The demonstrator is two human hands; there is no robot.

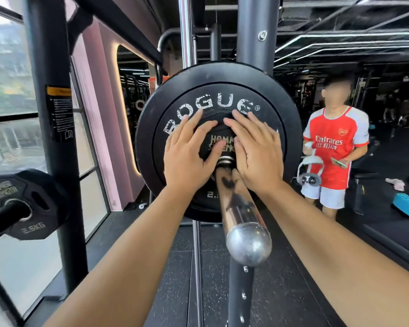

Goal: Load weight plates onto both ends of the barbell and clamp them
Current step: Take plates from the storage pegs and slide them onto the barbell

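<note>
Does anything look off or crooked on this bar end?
Nothing askew: left hand and right hand press the Hammer Strength plate flat against the Rogue plate on the barbell sleeve. Rogue lettering is chipped; no clamp on yet.

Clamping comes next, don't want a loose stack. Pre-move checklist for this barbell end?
1. Is the small plate on the sleeve: ok.
2. Is the small plate flush against the Rogue plate: cannot tell, the seam is hidden from this angle.
3. Are the left hand and right hand flat on the small plate, fingers straight: ok.
4. Is there bare sleeve outboard for a clamp: ok.
5. Is a clamp on the sleeve: not ok, none fitted.
6. Is a clamp at hand: cannot tell, none in view.
</note>
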